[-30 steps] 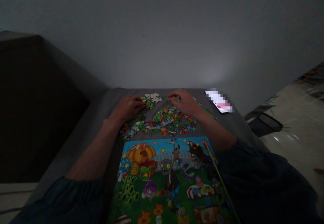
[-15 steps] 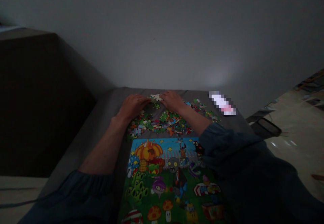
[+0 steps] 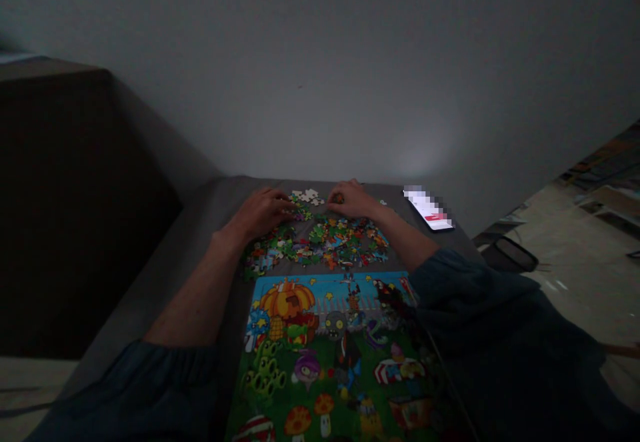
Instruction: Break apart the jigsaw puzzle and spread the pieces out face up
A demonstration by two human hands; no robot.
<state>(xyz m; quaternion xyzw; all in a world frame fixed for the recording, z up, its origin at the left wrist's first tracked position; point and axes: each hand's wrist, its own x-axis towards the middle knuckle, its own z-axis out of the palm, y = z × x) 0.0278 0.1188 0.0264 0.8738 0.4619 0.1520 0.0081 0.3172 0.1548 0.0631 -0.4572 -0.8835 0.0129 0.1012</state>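
Observation:
A loose heap of small, colourful jigsaw puzzle pieces point(image 3: 345, 235) lies on the grey cloth surface. My left hand point(image 3: 264, 213) rests at the heap's left edge, fingers bent and slightly apart, with pieces beside the tips. Further right, my right hand point(image 3: 353, 200) is closed, with a dark, orange-tinged puzzle piece between thumb and fingers. Between the hands, a cluster of pale, face-down pieces point(image 3: 308, 197) sits at the back. Nearer to me lies a flat picture board point(image 3: 325, 362) showing cartoon plants, a pumpkin and zombies; my right sleeve covers part of its right side.
A phone point(image 3: 429, 209) with a lit, partly pixelated screen lies at the back right. Behind the grey surface point(image 3: 165, 282) rises a pale wall point(image 3: 300, 95). A dark box-shaped piece of furniture point(image 3: 75, 215) stands left. Below on the right is a black-rimmed object point(image 3: 510, 254) by the tiled floor.
My right hand has moved slightly right, away from the pale pieces, and now holds a puzzle piece. My left fingers have parted a little and shifted down. The view has tilted slightly.

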